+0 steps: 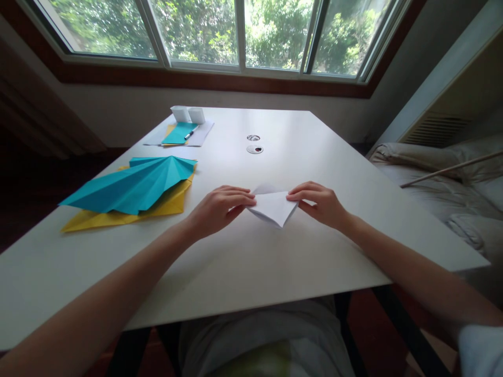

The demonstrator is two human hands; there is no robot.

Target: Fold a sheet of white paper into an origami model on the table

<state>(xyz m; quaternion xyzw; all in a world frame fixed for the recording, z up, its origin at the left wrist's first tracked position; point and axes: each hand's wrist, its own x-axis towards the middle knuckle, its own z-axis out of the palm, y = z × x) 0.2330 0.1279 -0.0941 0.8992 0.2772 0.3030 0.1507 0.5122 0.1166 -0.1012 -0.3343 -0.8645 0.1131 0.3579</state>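
A folded sheet of white paper (272, 206) is held just above the white table (251, 272), one corner pointing toward me. My left hand (220, 209) pinches its left corner between thumb and fingers. On the opposite corner, my right hand (319, 203) grips in the same way. A paler flap of the paper stands up behind the front layer. To the left of my left hand lies a pleated blue paper (137, 186), resting on a folded yellow paper (167, 205).
At the table's far left stand two small white boxes (196, 114), near a blue sheet (178, 133) and a pen (192, 132) on white paper. Two round inserts (254, 150) are set in the tabletop. Right of the table is padded bedding (424, 173) with a stick across it.
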